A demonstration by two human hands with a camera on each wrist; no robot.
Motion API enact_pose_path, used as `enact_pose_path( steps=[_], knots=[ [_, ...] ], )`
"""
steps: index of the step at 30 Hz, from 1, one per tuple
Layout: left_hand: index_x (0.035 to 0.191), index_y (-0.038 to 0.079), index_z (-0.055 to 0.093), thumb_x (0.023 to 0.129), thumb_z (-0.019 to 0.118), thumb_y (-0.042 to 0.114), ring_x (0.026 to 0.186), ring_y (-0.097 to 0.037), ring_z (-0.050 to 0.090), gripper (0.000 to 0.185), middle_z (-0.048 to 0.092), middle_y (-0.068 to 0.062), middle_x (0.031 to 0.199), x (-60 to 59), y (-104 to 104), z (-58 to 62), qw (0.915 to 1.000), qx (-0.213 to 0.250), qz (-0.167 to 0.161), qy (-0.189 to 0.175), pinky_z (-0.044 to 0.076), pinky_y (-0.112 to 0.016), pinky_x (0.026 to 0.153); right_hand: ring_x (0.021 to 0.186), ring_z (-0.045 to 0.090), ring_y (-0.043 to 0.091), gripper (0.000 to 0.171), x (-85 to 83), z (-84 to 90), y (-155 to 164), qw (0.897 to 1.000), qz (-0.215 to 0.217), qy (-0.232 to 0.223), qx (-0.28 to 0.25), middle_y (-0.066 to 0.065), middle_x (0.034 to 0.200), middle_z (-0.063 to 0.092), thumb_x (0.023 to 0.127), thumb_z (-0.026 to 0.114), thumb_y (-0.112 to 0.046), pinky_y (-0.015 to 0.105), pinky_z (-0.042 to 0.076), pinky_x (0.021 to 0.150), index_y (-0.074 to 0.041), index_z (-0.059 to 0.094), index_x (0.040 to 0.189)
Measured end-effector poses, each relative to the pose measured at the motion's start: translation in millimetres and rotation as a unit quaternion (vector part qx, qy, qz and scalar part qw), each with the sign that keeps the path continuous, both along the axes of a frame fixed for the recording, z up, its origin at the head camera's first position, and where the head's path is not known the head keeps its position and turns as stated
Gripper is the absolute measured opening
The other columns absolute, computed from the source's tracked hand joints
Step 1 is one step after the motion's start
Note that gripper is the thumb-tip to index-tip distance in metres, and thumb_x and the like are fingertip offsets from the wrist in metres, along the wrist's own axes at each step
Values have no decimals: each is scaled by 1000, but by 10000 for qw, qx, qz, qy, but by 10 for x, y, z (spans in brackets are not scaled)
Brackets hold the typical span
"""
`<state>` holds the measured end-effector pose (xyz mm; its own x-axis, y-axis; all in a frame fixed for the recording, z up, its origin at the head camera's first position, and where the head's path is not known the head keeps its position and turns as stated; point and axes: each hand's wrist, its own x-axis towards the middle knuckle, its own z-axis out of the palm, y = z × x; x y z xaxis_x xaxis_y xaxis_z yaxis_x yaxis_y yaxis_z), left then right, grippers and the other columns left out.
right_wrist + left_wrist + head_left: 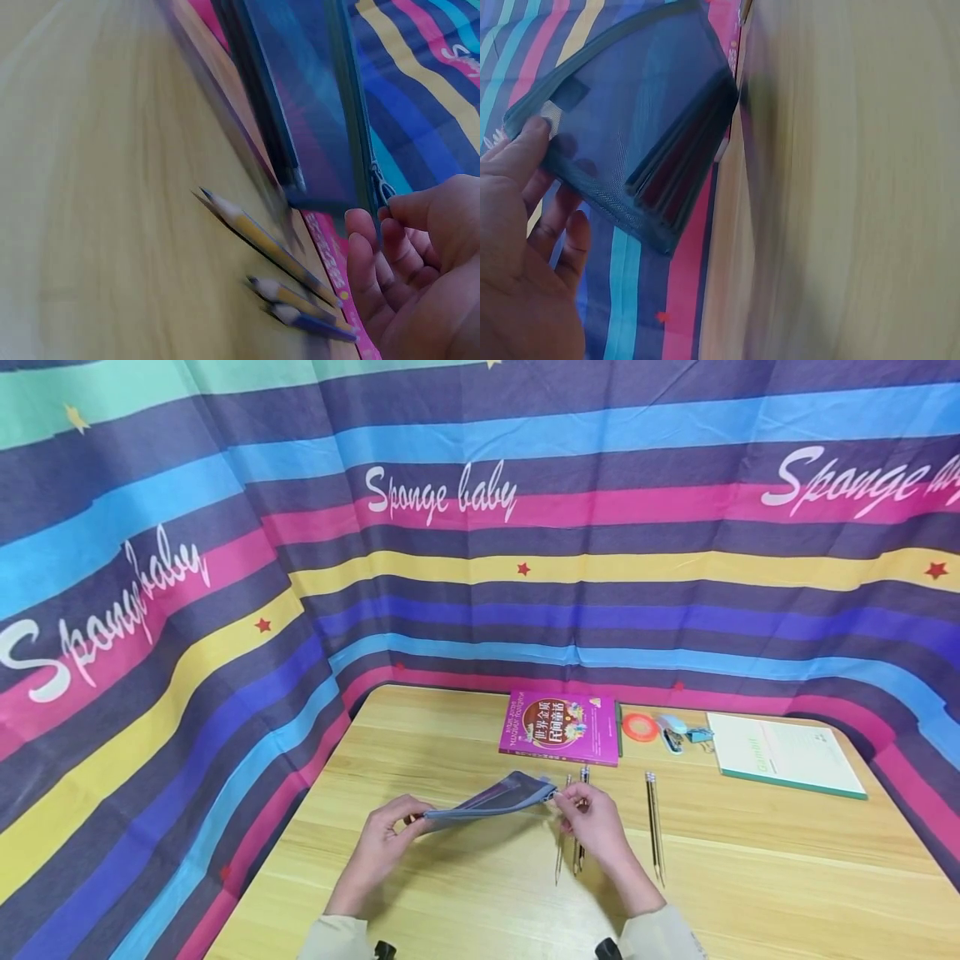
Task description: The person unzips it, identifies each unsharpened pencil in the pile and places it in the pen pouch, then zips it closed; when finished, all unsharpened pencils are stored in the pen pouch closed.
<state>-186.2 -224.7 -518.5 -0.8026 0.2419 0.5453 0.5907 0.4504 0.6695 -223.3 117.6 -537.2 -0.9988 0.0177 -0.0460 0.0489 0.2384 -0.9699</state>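
Observation:
A blue mesh zip pouch (491,800) hangs just above the wooden table (750,877), stretched between both hands. My left hand (386,843) grips its left end, thumb on top (532,139), fingers underneath. My right hand (588,818) pinches the zipper pull (382,187) at the right end. Through the mesh of the pouch (637,127) I see several dark, long sticks (682,172) inside. Under my right hand lie several pencils (577,843), which also show in the right wrist view as pencils (262,240) below the pouch (307,112).
Two more pencils (655,827) lie to the right. Along the table's back edge are a pink book (559,727), an orange tape ring (640,726), a stapler (672,732), a clip (700,736) and a white notebook (783,753). A striped curtain (480,568) surrounds the table.

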Motion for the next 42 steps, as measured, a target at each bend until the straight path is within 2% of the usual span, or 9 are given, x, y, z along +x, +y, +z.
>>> enact_pose_path(
  steps=[4,9,14,20,27,32,37,42],
  knots=[
    [103,17,76,89,74,-5,82,-6,61,26,72,2,92,-8,-87,-23,9999,-103,115,52,53,-23,70,61,64,21,10,-16,33,72,9999,-149,6,-36,17,82,65,98,68,-8,26,57,54,1,67,95],
    [104,20,76,91,73,-2,84,-4,61,26,72,5,93,-43,-151,-73,9990,-337,287,-30,53,-24,66,62,65,22,12,-24,53,94,10000,-83,20,-6,18,83,66,99,68,-10,26,58,55,1,66,95],
    [104,24,76,90,75,-2,80,-3,57,30,67,11,86,-73,-161,-107,9975,-418,572,6,49,-23,62,61,64,19,12,-13,61,86,9999,-106,27,5,15,86,64,99,69,-11,27,58,54,1,67,95],
    [105,26,75,94,72,2,75,-3,51,26,61,11,84,-91,-146,-137,9969,-180,624,-449,46,-22,62,64,66,21,16,-16,47,114,9998,-118,10,-137,16,87,66,98,70,-14,28,59,57,2,68,99],
    [104,28,75,97,71,8,86,-6,57,21,66,9,91,-97,-161,-164,9948,38,544,-861,49,-23,77,89,76,36,18,-16,14,123,9968,92,-29,-791,21,116,71,100,67,-13,36,65,76,4,67,106],
    [104,28,75,97,70,8,90,-6,58,21,67,11,94,-99,-179,-160,9943,36,474,-956,49,-23,82,93,76,38,17,-20,13,84,9921,361,10,-1202,25,120,69,99,66,-5,39,65,81,7,62,110],
    [104,25,75,97,69,4,91,-6,59,23,67,12,96,-100,-192,-168,9946,53,497,-913,50,-23,83,102,74,33,31,7,33,73,9909,609,4,-1197,23,123,64,94,71,-4,36,62,91,4,60,122],
    [105,22,75,99,67,5,93,-5,60,19,70,8,98,-109,-210,-171,9952,-10,395,-901,51,-24,86,116,70,28,44,37,29,47,9929,752,34,-920,19,136,60,92,75,-8,35,58,98,-2,60,133]
  ],
)
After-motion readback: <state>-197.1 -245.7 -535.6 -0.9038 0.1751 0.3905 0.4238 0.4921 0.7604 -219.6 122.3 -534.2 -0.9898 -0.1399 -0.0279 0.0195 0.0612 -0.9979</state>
